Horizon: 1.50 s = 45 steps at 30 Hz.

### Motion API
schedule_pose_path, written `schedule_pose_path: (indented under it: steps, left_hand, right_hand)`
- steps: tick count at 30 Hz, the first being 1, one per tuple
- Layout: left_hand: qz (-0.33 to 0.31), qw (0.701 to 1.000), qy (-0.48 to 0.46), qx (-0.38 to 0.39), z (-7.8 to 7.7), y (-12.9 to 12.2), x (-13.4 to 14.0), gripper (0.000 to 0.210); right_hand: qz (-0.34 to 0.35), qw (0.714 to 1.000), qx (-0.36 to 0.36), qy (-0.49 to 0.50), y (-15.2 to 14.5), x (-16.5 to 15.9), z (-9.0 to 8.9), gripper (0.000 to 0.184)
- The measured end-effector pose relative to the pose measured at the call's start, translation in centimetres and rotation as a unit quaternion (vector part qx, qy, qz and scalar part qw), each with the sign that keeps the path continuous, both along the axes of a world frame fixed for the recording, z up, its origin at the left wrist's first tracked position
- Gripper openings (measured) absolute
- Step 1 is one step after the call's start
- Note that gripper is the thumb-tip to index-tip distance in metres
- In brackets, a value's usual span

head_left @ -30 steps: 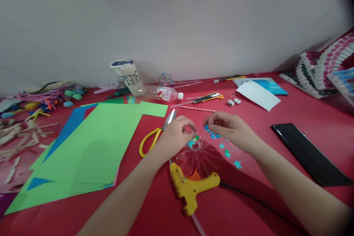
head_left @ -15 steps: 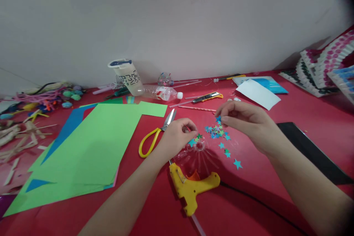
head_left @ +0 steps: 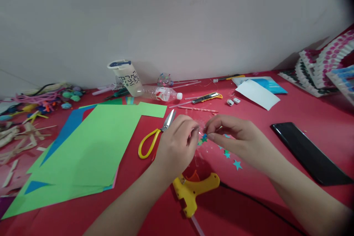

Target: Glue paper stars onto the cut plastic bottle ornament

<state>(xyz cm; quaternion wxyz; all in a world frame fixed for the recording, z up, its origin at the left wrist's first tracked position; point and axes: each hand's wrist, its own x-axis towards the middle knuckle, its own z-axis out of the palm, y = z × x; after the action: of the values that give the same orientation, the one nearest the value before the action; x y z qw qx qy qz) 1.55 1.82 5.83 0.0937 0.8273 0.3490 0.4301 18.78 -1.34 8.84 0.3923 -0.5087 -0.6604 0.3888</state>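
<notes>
My left hand (head_left: 178,145) is closed, its fingers curled at a clear plastic piece (head_left: 201,155) with thin strips fanning out; the hand hides part of it. Small green and teal stars sit on this piece by the fingertips. My right hand (head_left: 238,136) pinches a small blue star (head_left: 205,136) against the cluster, its fingertips almost meeting the left ones. Beneath the right hand more loose stars lie on the table, among them a teal star (head_left: 237,165). A yellow glue gun (head_left: 190,191) lies just below my hands, partly covered by the left wrist.
Yellow-handled scissors (head_left: 151,143) and green paper sheets (head_left: 91,143) lie to the left. Farther back are a plastic bottle (head_left: 163,94), a leaning cup (head_left: 127,77) and a utility knife (head_left: 207,97). A black phone (head_left: 309,153) lies right. The glue gun's cord (head_left: 257,202) runs toward the lower right.
My right hand has moved left and down with the blue star, from above the loose pile to the clear piece. The left hand has turned and shifted slightly, covering the glue gun's nozzle.
</notes>
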Motion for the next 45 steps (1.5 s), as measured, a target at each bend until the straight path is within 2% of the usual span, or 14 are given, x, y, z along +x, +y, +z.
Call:
schedule_pose_path:
  steps: [7,12,17,20,29,34,38,41,45]
  left_hand:
    - [-0.013,0.996,-0.033,0.078,1.1,-0.8,-0.5,0.019]
    - [-0.006,0.997,-0.047,0.063,1.4,-0.9,-0.8,0.021]
    - [-0.005,0.997,-0.053,0.051,1.5,-1.1,-0.6,0.02]
    - [-0.013,0.997,-0.052,0.057,1.6,-1.3,-0.6,0.02]
    - [-0.036,0.993,-0.026,0.111,1.7,-2.1,-0.9,0.028]
    - [-0.031,0.991,-0.011,0.133,1.8,-2.3,-1.2,0.028]
    - [-0.029,0.991,-0.002,0.133,1.8,-2.2,-1.1,0.028]
    - [-0.028,0.989,0.003,0.148,1.6,-2.2,-1.1,0.027]
    - [-0.021,0.984,0.014,0.179,1.4,-2.3,-1.3,0.023]
  right_hand:
    - [0.011,0.994,0.097,-0.043,-1.9,-0.4,1.1,0.01]
    - [0.031,0.992,0.09,-0.083,-3.2,-0.5,1.8,0.014]
    - [-0.022,0.988,0.127,-0.082,-3.3,-0.3,1.8,0.014]
    - [-0.046,0.989,0.119,-0.069,-3.1,-0.2,1.7,0.012]
    - [-0.011,0.995,0.094,-0.03,-3.1,-0.3,2.3,0.014]
    - [-0.018,0.998,0.059,-0.006,-2.9,-0.6,2.5,0.015]
    - [-0.035,0.998,0.059,-0.01,-2.9,-0.6,2.6,0.014]
    - [-0.023,0.996,0.085,-0.027,-3.1,-0.7,2.5,0.015]
    - [-0.018,0.981,0.177,-0.08,-3.5,-1.0,2.3,0.017]
